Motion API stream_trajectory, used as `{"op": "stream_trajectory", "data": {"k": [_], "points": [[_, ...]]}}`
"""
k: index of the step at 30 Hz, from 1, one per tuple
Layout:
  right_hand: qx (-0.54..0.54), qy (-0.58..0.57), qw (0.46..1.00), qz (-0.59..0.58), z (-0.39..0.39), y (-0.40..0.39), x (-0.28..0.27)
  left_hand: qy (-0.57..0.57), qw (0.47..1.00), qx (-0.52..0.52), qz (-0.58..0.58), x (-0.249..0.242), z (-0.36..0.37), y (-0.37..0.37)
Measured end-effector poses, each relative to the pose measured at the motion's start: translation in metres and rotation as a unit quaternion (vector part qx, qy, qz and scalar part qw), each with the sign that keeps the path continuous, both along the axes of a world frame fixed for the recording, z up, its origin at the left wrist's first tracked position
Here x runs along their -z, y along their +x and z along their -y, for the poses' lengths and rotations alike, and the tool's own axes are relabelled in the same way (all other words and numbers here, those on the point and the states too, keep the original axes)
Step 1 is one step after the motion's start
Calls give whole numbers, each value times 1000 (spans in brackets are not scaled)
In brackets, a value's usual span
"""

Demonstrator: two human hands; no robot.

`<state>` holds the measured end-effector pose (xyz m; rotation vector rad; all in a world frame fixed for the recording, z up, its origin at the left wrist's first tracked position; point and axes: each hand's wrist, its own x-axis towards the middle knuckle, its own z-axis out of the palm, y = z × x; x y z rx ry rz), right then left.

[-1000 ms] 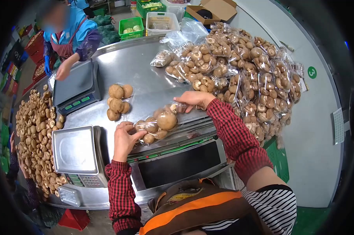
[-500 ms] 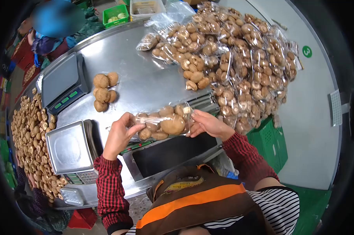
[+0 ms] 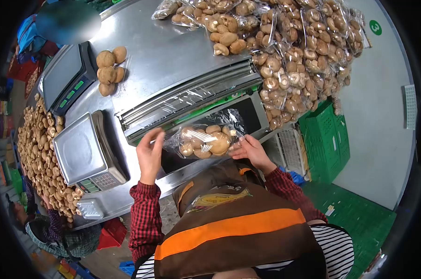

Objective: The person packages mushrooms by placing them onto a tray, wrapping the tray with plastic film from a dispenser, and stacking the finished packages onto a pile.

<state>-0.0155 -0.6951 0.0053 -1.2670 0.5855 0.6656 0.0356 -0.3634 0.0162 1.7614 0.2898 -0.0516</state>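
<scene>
A clear plastic bag of brown mushrooms (image 3: 206, 142) is between my hands, over the dark plate of the sealing machine (image 3: 187, 100). My left hand (image 3: 149, 156) is at the bag's left end, thumb and forefinger close together where the loose film reaches them. At the other end, my right hand (image 3: 254, 153) grips the bag's edge, thumb on top and fingers beneath. Loose film stands up behind the mushrooms. Beyond the bag runs the machine's long metal bar, with a green strip along its front.
Filled mushroom bags (image 3: 289, 60) are heaped at the right. A mushroom group (image 3: 110, 69) sits on film farther back. Two scales, one silver-topped (image 3: 80, 149) and one dark-topped (image 3: 64, 76), stand left, beside loose mushrooms (image 3: 38, 144). Green crates (image 3: 324, 142) stand at right. Another person works at far left.
The bag and both hands have come closer to my body, baring the machine's bar. My left hand has drawn back from the mushrooms toward the film's end. The camera view has shifted too.
</scene>
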Motion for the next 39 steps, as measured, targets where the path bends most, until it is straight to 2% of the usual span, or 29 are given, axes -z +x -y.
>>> {"op": "stream_trajectory", "data": {"k": [2, 4, 5, 6, 8, 9, 10, 12, 14, 15, 16, 18, 20, 22, 24, 25, 26, 27, 28, 29, 32, 34, 37, 39], "points": [[36, -11, 997, 73, -1, -8, 10, 115, 993, -5, 2, -1, 2, -14], [48, -23, 995, 83, -1, -11, 15, 136, 991, -12, 5, 9, 17, -25], [56, -42, 992, 101, -2, -11, 17, 244, 969, 19, 42, 11, 23, -26], [63, -62, 989, 119, -3, -12, 18, 326, 935, 22, 137, 17, 31, -24], [84, -111, 980, 141, -10, -15, 18, 373, 916, 7, 147, 34, 45, -20], [88, -222, 955, 179, -11, -18, 20, 370, 917, 11, 151, 38, 54, -22], [90, -330, 915, 212, -12, -21, 20, 351, 930, -11, 107, 39, 66, -23], [141, -349, 899, 223, -5, -30, 19, 329, 942, -22, 63, 40, 74, -23], [151, -412, 866, 238, 31, -46, 33, 463, 882, 37, 77, 41, 55, -16], [108, -498, 827, 237, 46, -52, 35, 489, 859, 62, 142, 43, 49, -11], [111, -502, 826, 231, 50, -52, 46, 509, 841, 88, 163, 42, 50, -8], [119, -588, 759, 254, 52, -44, 81, 520, 818, 96, 226, 42, 63, 5], [62, -626, 756, 184, 29, -25, 89, 513, 812, 108, 257, 49, 85, 19], [21, -614, 767, 183, 15, -31, 109, 494, 813, 137, 278, 49, 106, 23], [30, -474, 808, 350, 4, -47, 109, 432, 813, 255, 296, 49, 121, 20], [224, -108, 908, 336, -5, -58, 140, 354, 854, 247, 290, 39, 129, 12], [111, -123, 929, 330, 2, -61, 116, 308, 893, 251, 212, 47, 128, 0], [76, -54, 949, 302, 4, -64, 96, 57, 969, 218, 102, 26, 136, -11], [26, 0, 958, 285, 5, -67, 71, -194, 965, 173, -28, 3, 140, -25], [-37, 46, 959, 276, 5, -72, 44, -132, 967, 216, 36, 17, 128, -35], [-206, 147, 925, 284, -8, -83, -28, -186, 918, 349, 33, 8, 90, -60], [-257, 177, 902, 296, -14, -80, -55, -238, 902, 358, 35, -14, 77, -82], [-303, 167, 881, 322, -5, -58, -77, -281, 894, 350, 14, -44, 78, -85], [-356, 83, 864, 345, 15, -21, -95, -304, 886, 348, -42, -51, 76, -79]]}}
